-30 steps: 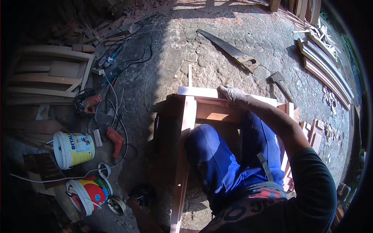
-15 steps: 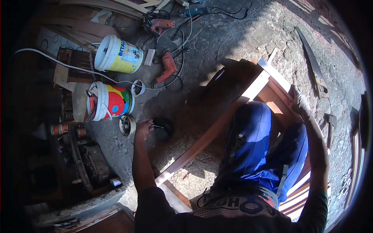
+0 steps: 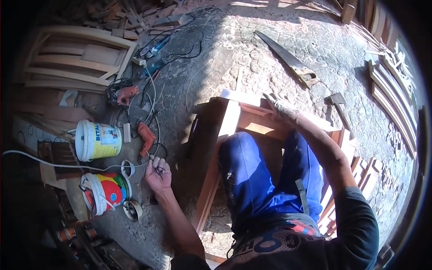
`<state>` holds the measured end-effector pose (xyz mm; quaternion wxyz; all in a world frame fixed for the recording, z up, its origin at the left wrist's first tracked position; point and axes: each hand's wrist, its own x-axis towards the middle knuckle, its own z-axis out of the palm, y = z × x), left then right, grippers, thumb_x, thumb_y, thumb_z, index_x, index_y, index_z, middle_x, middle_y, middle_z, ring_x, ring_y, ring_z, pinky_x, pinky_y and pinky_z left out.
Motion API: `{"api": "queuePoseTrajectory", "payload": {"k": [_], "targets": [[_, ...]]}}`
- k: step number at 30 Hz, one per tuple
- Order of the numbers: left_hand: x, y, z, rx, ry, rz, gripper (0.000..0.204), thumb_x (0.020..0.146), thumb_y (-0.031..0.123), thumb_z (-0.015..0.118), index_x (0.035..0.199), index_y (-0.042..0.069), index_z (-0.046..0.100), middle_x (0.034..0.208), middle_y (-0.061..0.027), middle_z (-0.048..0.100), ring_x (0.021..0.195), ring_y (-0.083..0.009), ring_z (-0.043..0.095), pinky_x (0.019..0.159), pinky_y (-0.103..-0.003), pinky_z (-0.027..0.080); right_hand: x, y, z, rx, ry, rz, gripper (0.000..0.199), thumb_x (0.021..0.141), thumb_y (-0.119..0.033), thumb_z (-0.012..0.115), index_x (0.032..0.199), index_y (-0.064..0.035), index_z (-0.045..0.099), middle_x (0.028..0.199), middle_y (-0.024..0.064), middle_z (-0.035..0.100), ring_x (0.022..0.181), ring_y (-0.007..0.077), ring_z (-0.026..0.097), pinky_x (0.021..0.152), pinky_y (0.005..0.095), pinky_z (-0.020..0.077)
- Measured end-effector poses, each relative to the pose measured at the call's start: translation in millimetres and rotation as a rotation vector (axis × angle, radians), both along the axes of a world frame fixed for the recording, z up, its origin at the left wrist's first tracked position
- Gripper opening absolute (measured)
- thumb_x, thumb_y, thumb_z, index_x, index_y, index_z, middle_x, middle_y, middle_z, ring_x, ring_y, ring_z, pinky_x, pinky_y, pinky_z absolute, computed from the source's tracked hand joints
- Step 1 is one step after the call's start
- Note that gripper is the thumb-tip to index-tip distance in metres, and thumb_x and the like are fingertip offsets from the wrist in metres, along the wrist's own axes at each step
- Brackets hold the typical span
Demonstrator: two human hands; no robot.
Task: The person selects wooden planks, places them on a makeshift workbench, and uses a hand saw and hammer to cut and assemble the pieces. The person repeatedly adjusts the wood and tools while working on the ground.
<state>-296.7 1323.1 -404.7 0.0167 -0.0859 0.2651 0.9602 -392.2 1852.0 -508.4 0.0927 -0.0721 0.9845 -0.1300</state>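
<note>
My left hand (image 3: 158, 176) is raised at the left with its fingers curled over something small, dark and thin that I cannot make out. Just beyond it, a red-orange power drill (image 3: 146, 137) lies on the ground with its tip close to my fingertips. My right hand (image 3: 281, 110) grips the far rail of a reddish wooden frame (image 3: 231, 118). That frame stands around my knees, one long side running along my left leg (image 3: 208, 198). Blue trousers (image 3: 245, 166) hide part of it.
At the left are a yellow-white bucket (image 3: 108, 140), a multicoloured bucket holding tools (image 3: 118, 191) and two small pots (image 3: 128, 168). A second red drill (image 3: 126, 94) lies farther off. A handsaw (image 3: 288, 60) and a hammer-like tool (image 3: 339, 108) lie right, near stacked wood strips (image 3: 391, 103).
My view has swung to the right. My left hand has gone from beside the small pots forward to the nearer drill. My right hand stays on the wooden frame.
</note>
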Motion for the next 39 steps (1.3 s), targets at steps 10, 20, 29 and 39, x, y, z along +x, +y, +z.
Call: {"api": "queuePoseTrajectory", "payload": {"k": [10,20,29,39], "targets": [[-56,146,-62,0.518,-0.058,-0.317,0.027,0.109,0.022,0.049,0.11,-0.001,0.062,0.077,-0.0009,0.049,0.073,-0.0133,0.048,0.07,-0.032,0.054,138,-18,54,-0.545,0.101,-0.065,0.09,0.076,-0.022,0.085,0.153,-0.0097,0.041,0.151,0.0223,0.045,0.142,0.0417,0.042,0.118,0.0528,0.0361],[-21,89,-56,-0.925,-0.484,-0.019,0.012,0.104,0.02,0.054,0.107,0.011,0.062,0.088,-0.0002,0.06,0.061,-0.0072,0.049,0.049,-0.024,0.04,152,243,-22,-0.356,0.29,-0.614,0.053,0.093,-0.033,0.072,0.137,-0.0077,0.058,0.128,0.0224,0.061,0.116,0.0431,0.061,0.095,0.0499,0.0512],[-103,152,-101,-1.703,-0.116,0.002,0.033,0.095,0.034,0.069,0.104,0.002,0.063,0.083,-0.0041,0.06,0.074,-0.018,0.058,0.069,-0.037,0.049,99,329,-58,-0.049,-0.548,-0.699,0.042,0.077,-0.022,0.077,0.112,-0.0035,0.063,0.101,0.0182,0.07,0.096,0.0332,0.069,0.081,0.0456,0.0532],[-146,229,-151,-1.7,0.157,-0.055,0.061,0.095,0.041,0.067,0.139,0.001,0.05,0.124,-0.0252,0.064,0.116,-0.041,0.062,0.098,-0.047,0.05,49,222,45,0.081,-0.38,-0.209,0.045,0.086,-0.029,0.075,0.123,-0.0099,0.059,0.1,0.0199,0.073,0.097,0.0387,0.071,0.078,0.0496,0.0539]]}}
